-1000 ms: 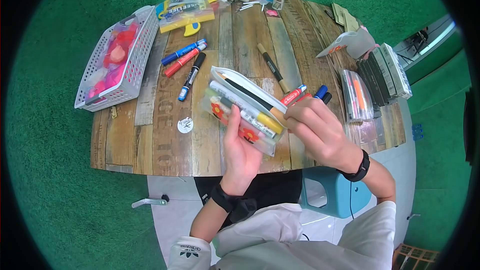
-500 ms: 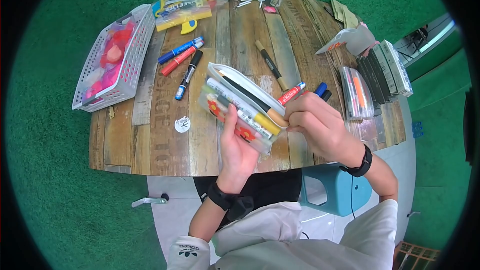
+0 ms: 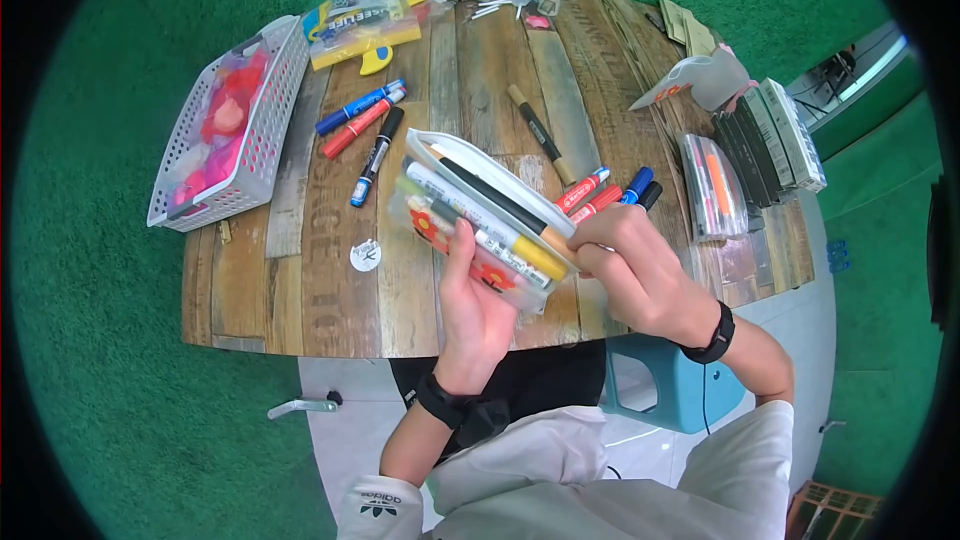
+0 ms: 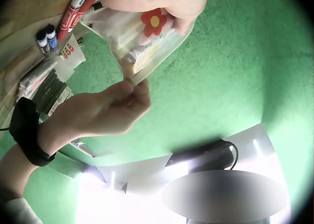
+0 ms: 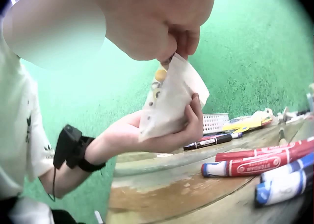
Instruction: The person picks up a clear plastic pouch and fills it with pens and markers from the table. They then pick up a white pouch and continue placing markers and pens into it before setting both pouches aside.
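My left hand holds a clear pencil pouch with red flowers on its front, thumb across that side and fingers behind it. Inside lie several markers, one with a yellow band, and a black-and-tan pen along the top opening. My right hand pinches the pouch's right end, at the upper corner. In the left wrist view, the fingertips of that hand close on the corner. The right wrist view shows the pouch's white back resting against the left fingers. The pouch is tilted above the table's near edge.
Red markers and blue and black ones lie just beyond my right hand. More markers lie left of the pouch, near a white basket. A filled clear case and upright boxes stand right.
The pouch has shifted slightly left in the head view. My right hand stays at its end corner, and the left hand keeps its hold.
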A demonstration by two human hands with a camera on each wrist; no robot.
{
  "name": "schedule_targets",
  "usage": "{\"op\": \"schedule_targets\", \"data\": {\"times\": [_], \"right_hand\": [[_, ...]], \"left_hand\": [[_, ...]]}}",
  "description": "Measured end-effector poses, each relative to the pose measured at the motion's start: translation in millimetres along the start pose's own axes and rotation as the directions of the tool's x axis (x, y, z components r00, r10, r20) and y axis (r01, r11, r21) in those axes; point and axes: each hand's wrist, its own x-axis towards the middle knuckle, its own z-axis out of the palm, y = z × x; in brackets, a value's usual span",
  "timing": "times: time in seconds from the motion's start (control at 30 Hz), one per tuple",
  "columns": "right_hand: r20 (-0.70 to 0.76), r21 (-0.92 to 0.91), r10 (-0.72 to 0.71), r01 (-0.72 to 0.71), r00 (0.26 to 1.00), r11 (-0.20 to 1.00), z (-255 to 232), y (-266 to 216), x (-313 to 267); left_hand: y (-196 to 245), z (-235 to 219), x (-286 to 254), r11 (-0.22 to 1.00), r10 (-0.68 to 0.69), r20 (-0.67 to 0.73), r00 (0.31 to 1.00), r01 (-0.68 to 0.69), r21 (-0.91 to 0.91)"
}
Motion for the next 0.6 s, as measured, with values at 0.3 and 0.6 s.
{"op": "schedule_targets", "data": {"times": [0.3, 0.6], "right_hand": [[0.028, 0.05, -0.075, 0.073, 0.997, 0.996, -5, 1, 7], [0.074, 0.218, -0.031, 0.014, 0.997, 0.976, -10, -3, 2]], "left_hand": [[4, -11, 1, 0.999, -0.01, 0.065, 0.998, 0.007, 0.051], [5, -24, 7, 0.999, -0.031, 0.127, 0.991, 0.027, 0.035]]}}
